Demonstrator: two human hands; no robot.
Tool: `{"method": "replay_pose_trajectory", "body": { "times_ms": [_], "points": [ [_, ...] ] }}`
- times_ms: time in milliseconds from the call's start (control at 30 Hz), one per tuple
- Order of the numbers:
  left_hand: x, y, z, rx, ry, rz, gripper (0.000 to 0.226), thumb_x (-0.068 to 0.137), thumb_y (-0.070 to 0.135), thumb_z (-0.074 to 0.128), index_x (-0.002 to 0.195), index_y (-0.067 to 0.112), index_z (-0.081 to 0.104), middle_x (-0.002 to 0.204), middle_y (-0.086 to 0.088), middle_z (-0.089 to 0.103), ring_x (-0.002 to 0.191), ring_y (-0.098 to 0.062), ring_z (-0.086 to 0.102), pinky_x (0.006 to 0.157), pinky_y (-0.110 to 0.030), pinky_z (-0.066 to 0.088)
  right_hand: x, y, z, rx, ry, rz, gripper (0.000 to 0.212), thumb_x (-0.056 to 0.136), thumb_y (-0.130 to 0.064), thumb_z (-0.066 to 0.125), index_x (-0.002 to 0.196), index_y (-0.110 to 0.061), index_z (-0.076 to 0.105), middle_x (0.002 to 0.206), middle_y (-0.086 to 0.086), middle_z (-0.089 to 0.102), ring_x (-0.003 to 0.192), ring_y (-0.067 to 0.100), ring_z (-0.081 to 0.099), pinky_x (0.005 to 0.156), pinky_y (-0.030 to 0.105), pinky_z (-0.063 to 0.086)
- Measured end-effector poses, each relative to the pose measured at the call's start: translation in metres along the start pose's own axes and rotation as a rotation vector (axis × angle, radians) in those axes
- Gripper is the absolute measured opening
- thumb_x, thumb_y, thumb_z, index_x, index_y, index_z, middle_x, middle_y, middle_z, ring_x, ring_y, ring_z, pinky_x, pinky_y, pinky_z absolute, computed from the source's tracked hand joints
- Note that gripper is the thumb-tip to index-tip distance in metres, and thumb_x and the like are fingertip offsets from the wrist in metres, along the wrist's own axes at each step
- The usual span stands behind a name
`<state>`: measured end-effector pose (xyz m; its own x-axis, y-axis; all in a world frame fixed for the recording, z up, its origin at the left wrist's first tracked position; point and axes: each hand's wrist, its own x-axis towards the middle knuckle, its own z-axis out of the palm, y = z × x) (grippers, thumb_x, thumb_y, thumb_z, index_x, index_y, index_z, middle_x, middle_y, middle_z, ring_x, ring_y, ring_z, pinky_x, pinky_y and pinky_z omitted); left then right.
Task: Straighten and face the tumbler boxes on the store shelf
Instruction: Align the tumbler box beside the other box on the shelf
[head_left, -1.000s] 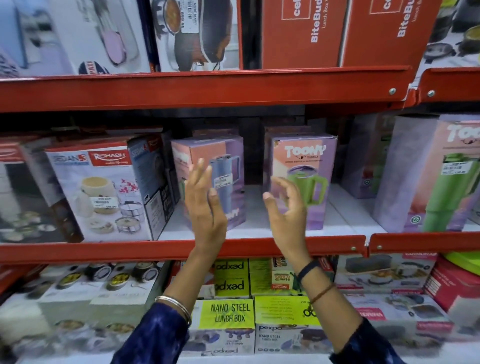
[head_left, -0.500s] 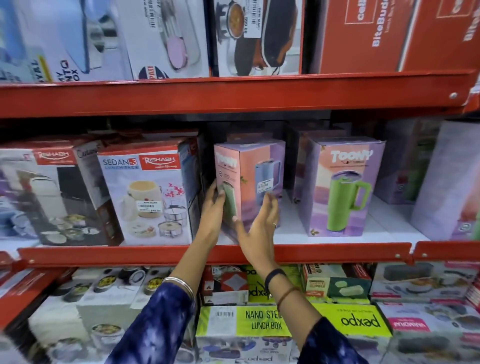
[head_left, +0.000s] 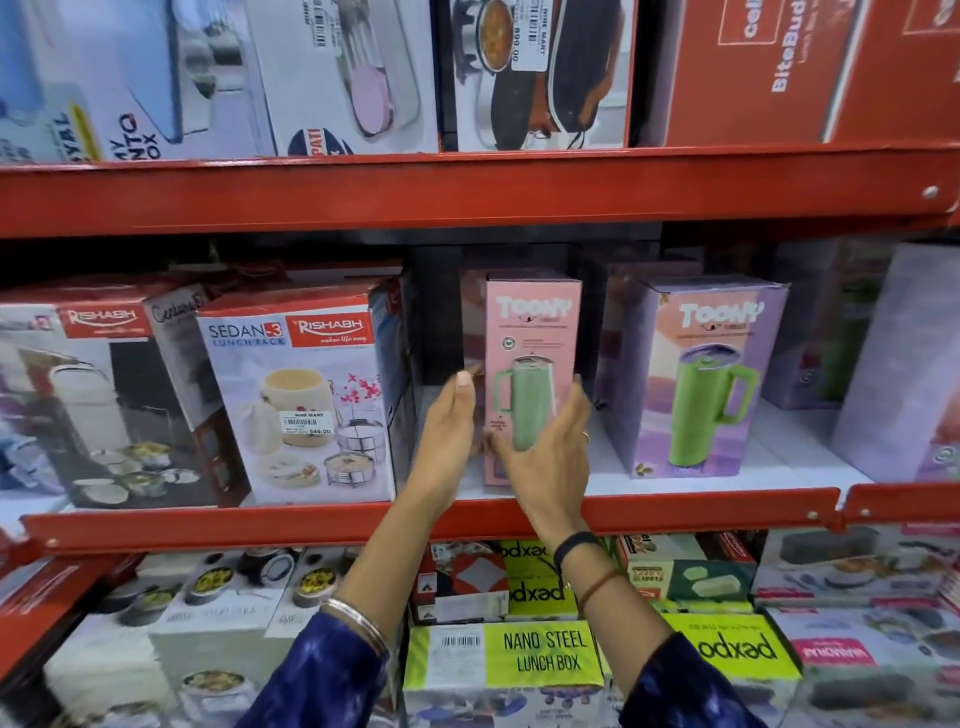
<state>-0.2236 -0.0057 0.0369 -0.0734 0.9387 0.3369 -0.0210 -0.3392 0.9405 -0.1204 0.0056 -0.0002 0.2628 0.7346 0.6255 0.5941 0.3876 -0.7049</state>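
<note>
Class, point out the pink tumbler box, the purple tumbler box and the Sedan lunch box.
Pink tumbler box (head_left: 532, 322): head view, upper front panel.
Purple tumbler box (head_left: 719, 332): head view, upper front panel.
Sedan lunch box (head_left: 296, 384): head view, front face.

Bright, even light; blurred, warped edges
</note>
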Motion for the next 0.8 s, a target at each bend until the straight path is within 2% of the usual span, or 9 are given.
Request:
{"method": "replay_pose_trajectory", "body": {
  "times_ms": [67,167,233,300,400,500,633,700,800],
  "points": [
    [-0.002,0.004,0.003,0.037,-0.045,-0.001,0.044,0.095,0.055,0.027,0.128,0.037,0.052,0.131,0.008,0.059,0.11,-0.01,0.063,0.083,-0.03,0.057,0.004,-0.001,0.001,-0.042,0.02,0.053,0.127,0.055,-0.05,0.081,0.145,-0.013,0.0,0.148,0.019,0.027,0.125,0.038,0.043,0.094,0.048,0.048],
    [0.002,0.011,0.002,0.117,-0.101,-0.016,0.05,0.093,0.06,0.023,0.125,0.039,0.055,0.135,0.009,0.053,0.118,-0.01,0.055,0.099,-0.036,0.047,0.014,0.005,0.0,0.017,0.061,0.086,0.13,0.053,-0.048,0.083,0.146,-0.016,-0.003,0.148,0.018,0.026,0.127,0.036,0.039,0.094,0.046,0.045],
    [0.008,0.015,0.001,0.182,-0.068,0.028,0.052,0.096,0.054,0.021,0.129,0.032,0.053,0.136,0.009,0.047,0.125,-0.012,0.047,0.106,-0.033,0.035,0.021,0.01,-0.005,0.115,0.067,0.074,0.126,0.055,-0.044,0.084,0.147,-0.019,0.002,0.146,0.012,0.027,0.129,0.026,0.033,0.096,0.037,0.041],
    [0.019,0.015,0.0,0.22,0.026,0.047,0.053,0.098,0.048,0.018,0.142,0.024,0.038,0.145,0.006,0.035,0.139,-0.014,0.031,0.112,-0.028,0.022,0.027,0.015,-0.011,0.233,0.027,0.054,0.122,0.056,-0.04,0.084,0.147,-0.022,0.005,0.146,0.007,0.025,0.133,0.016,0.026,0.102,0.028,0.029],
    [0.033,0.012,-0.006,0.15,0.129,-0.093,0.061,0.097,0.052,0.011,0.15,0.022,0.016,0.161,0.001,0.014,0.147,-0.015,0.014,0.12,-0.033,0.009,0.032,0.024,-0.022,0.376,-0.118,0.044,0.118,0.06,-0.038,0.083,0.147,-0.026,0.005,0.155,0.0,0.014,0.141,0.013,0.017,0.114,0.032,0.02],
    [0.034,0.006,-0.007,0.038,0.099,-0.171,0.075,0.086,0.069,0.006,0.148,0.03,0.023,0.159,0.0,0.024,0.145,-0.021,0.025,0.12,-0.048,0.02,0.038,0.034,-0.033,0.394,-0.29,0.022,0.116,0.063,-0.042,0.081,0.148,-0.03,0.002,0.157,-0.009,0.01,0.142,0.007,0.015,0.117,0.035,0.019],
    [0.029,0.0,-0.005,0.024,0.143,-0.108,0.097,0.064,0.083,0.01,0.146,0.034,0.025,0.158,0.006,0.025,0.145,-0.019,0.025,0.119,-0.05,0.02,0.046,0.043,-0.04,0.358,-0.477,0.017,0.111,0.069,-0.048,0.074,0.148,-0.029,-0.001,0.157,-0.015,0.003,0.142,0.001,0.008,0.12,0.037,0.014],
    [0.025,-0.004,-0.005,0.043,0.153,-0.074,0.094,0.064,0.083,0.008,0.145,0.039,0.023,0.159,0.009,0.021,0.146,-0.018,0.02,0.119,-0.052,0.017,0.049,0.048,-0.041,0.354,-0.524,-0.004,0.101,0.076,-0.039,0.072,0.149,-0.028,0.003,0.156,-0.016,0.006,0.142,0.001,0.01,0.12,0.038,0.014],
    [0.016,-0.008,0.002,0.071,0.116,-0.018,0.088,0.07,0.079,0.006,0.147,0.038,0.019,0.16,0.01,0.015,0.147,-0.015,0.013,0.121,-0.05,0.012,0.055,0.057,-0.042,0.388,-0.53,0.005,0.084,0.084,-0.014,0.066,0.149,-0.024,0.013,0.157,-0.004,0.02,0.143,0.013,0.022,0.118,0.044,0.023]
  ]
}}
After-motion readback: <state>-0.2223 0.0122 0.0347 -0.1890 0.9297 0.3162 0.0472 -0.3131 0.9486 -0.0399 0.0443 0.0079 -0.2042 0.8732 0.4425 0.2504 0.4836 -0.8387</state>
